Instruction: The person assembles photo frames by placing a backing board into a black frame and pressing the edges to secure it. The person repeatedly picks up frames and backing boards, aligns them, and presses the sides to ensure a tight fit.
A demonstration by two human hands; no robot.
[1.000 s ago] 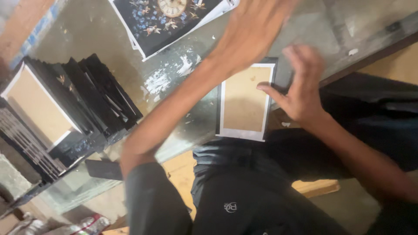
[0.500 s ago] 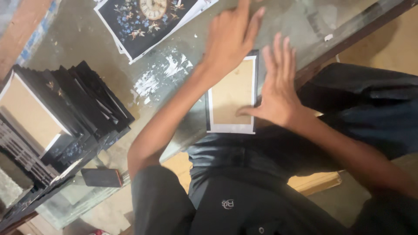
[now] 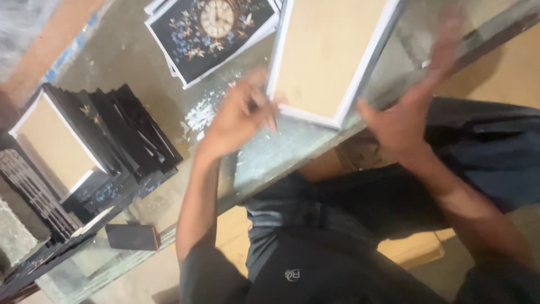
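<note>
White-edged picture frame [image 3: 329, 56] lies back-up on your worktop [image 3: 129, 67]; your left hand [image 3: 239, 115] pinches its near corner, right hand [image 3: 413, 107] open beside it, so lifting it needs both hands closed.

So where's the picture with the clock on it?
In the head view, the clock picture lies on the glass table at top, left of the white-edged frame, above the left hand.

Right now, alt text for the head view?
A person's left hand grips the lower corner of a white-framed tan board on a glass table, while the blurred right hand is open at its right edge. A clock print lies behind; black frames stack at left.
</note>
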